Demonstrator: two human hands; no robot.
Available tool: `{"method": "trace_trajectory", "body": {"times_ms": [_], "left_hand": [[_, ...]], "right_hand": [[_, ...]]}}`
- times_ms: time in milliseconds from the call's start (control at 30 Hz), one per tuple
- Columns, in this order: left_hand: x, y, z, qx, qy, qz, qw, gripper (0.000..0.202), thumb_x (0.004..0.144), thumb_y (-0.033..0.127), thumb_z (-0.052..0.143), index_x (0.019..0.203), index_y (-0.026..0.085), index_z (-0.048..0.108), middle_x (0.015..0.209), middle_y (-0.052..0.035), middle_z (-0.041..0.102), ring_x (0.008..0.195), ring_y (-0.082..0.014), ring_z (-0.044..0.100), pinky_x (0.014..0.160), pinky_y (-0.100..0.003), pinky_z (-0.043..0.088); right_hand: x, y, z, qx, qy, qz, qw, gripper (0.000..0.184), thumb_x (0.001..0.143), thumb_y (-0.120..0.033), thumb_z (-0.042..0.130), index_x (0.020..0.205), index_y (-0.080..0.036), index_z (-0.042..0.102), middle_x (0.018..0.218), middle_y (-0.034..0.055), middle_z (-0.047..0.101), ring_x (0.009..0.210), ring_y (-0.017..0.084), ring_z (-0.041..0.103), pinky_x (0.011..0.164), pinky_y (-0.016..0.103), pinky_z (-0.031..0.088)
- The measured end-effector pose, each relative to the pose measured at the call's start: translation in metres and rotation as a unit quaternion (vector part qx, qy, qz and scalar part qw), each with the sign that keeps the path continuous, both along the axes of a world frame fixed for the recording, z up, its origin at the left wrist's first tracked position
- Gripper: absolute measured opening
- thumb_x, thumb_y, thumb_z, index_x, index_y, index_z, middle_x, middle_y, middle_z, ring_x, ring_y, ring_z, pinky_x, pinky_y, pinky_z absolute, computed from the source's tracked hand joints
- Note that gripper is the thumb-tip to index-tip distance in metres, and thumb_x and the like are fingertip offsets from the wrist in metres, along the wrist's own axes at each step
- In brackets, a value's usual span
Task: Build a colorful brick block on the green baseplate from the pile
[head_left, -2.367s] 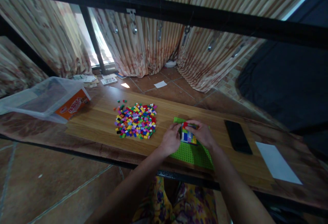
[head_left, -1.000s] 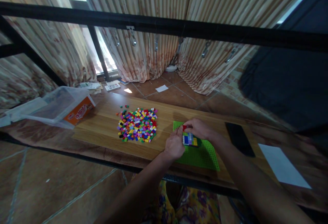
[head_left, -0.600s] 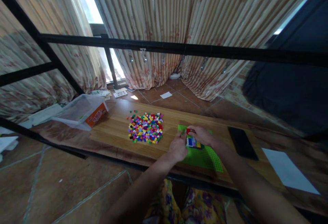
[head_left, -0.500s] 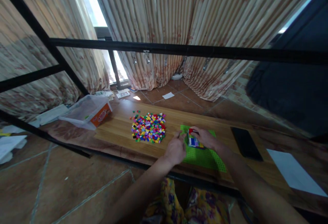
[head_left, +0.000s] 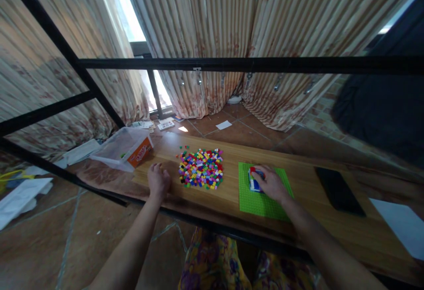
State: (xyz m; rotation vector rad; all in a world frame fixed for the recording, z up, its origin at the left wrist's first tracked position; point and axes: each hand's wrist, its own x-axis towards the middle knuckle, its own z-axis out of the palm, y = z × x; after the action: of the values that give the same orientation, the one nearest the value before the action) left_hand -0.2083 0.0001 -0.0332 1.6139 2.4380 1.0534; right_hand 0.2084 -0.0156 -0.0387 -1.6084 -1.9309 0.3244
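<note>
A wooden surface (head_left: pixel 231 175) carries everything, a clear plastic box (head_left: pixel 141 152) standing at its left end. Toward the right lies a green baseplate (head_left: pixel 265 207), and left of that a heap of loose bricks (head_left: pixel 201 169). The right hand (head_left: pixel 270 181) grasps a small block of joined bricks (head_left: pixel 255 186) on the baseplate. The left hand (head_left: pixel 159 181), fingers curled, is just left of the heap; whether it holds anything cannot be told.

on wooden board (head_left: pixel 231 176) | brick pile (head_left: pixel 201 169) | green baseplate (head_left: pixel 245 200) | black slab (head_left: pixel 339 191)
</note>
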Motion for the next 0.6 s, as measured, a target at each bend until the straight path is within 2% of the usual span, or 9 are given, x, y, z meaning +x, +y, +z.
{"method": "trace_trajectory", "body": {"times_ms": [133, 267, 333, 400, 600], "left_hand": [[0.001, 0.017, -0.016, -0.013, 0.072, -0.013, 0.997, 0.038, 0.082, 0.014, 0.043, 0.115, 0.009, 0.061, 0.126, -0.0195, 0.055, 0.12, -0.0306, 0.05, 0.103, -0.045, 0.04], [0.002, 0.021, -0.025, -0.021, 0.147, -0.05, 0.988, 0.04, 0.086, 0.012, 0.036, 0.116, 0.007, 0.061, 0.122, -0.0202, 0.057, 0.116, -0.0305, 0.051, 0.102, -0.044, 0.038], [0.002, 0.02, -0.025, -0.024, 0.165, -0.052, 0.985, 0.04, 0.086, 0.013, 0.036, 0.117, 0.005, 0.06, 0.12, -0.0208, 0.058, 0.115, -0.0309, 0.051, 0.102, -0.044, 0.038], [0.002, 0.019, -0.024, -0.028, 0.168, -0.052, 0.984, 0.041, 0.086, 0.014, 0.036, 0.118, 0.005, 0.06, 0.12, -0.0204, 0.058, 0.113, -0.0308, 0.051, 0.101, -0.043, 0.038], [0.006, 0.016, -0.02, -0.033, 0.157, -0.042, 0.986, 0.04, 0.086, 0.015, 0.037, 0.118, 0.007, 0.06, 0.119, -0.0168, 0.059, 0.111, -0.0297, 0.051, 0.101, -0.042, 0.039]], "right_hand": [[0.0, 0.002, 0.009, -0.028, -0.061, 0.012, 0.998, 0.037, 0.09, -0.046, 0.043, 0.105, -0.021, 0.066, 0.102, 0.0093, 0.069, 0.096, 0.024, 0.063, 0.087, 0.038, 0.046], [-0.01, 0.014, 0.032, -0.09, -0.171, 0.0, 0.981, 0.039, 0.094, -0.043, 0.036, 0.094, -0.022, 0.069, 0.093, 0.0098, 0.071, 0.085, 0.026, 0.066, 0.079, 0.038, 0.045], [-0.026, 0.026, 0.041, -0.098, -0.178, -0.005, 0.979, 0.037, 0.095, -0.037, 0.036, 0.096, -0.021, 0.069, 0.094, 0.0098, 0.072, 0.086, 0.025, 0.066, 0.081, 0.038, 0.045], [-0.048, 0.042, 0.044, -0.079, -0.158, 0.013, 0.984, 0.03, 0.093, -0.029, 0.04, 0.103, -0.021, 0.068, 0.104, 0.0096, 0.071, 0.094, 0.024, 0.065, 0.085, 0.036, 0.044], [-0.116, 0.089, 0.034, -0.036, -0.086, 0.076, 0.993, 0.028, 0.09, -0.019, 0.046, 0.107, -0.021, 0.067, 0.107, 0.0065, 0.066, 0.101, 0.02, 0.059, 0.092, 0.032, 0.042]]}}
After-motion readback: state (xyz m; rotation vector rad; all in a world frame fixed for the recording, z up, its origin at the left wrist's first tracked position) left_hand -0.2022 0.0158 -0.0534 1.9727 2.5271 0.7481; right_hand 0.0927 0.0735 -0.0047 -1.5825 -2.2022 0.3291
